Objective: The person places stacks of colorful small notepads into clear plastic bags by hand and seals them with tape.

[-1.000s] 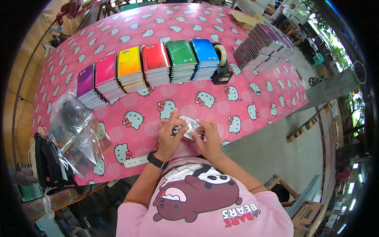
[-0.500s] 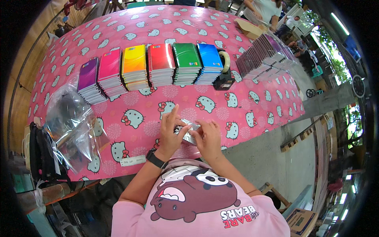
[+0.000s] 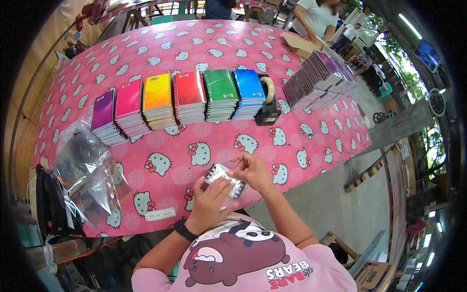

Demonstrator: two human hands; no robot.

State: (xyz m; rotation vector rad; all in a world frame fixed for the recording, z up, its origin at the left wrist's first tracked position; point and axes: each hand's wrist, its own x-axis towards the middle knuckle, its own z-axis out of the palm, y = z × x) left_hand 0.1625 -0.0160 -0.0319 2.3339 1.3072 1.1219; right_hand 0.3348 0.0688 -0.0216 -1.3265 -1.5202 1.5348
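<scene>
A small bundle of spiral-bound notebooks [image 3: 217, 172] in shiny clear plastic is at the near edge of the pink table, its black coils showing at two sides. My left hand [image 3: 210, 198] grips it from the near left, fingers laid across the top and thumb at the side. At its far right edge my right hand [image 3: 253, 173] is closed in a pinch; what sits between the fingertips is too small to make out. Beyond my hands stands a row of notebook stacks: purple [image 3: 104, 108], pink [image 3: 128, 101], yellow [image 3: 157, 92], red [image 3: 188, 90], green [image 3: 220, 85] and blue [image 3: 249, 85].
A black tape dispenser [image 3: 267, 115] stands beside the blue stack. Plastic-wrapped notebook piles [image 3: 311, 80] and an open cardboard box [image 3: 299, 46] are at the far right, near another person [image 3: 309, 19]. Clear plastic bags [image 3: 80, 155] and a white label strip [image 3: 160, 214] lie on the left.
My left hand has gone from raised fingers to lying across the bundle. My right hand has shifted to the bundle's far right edge and pinches there. The whole view has tilted slightly upward.
</scene>
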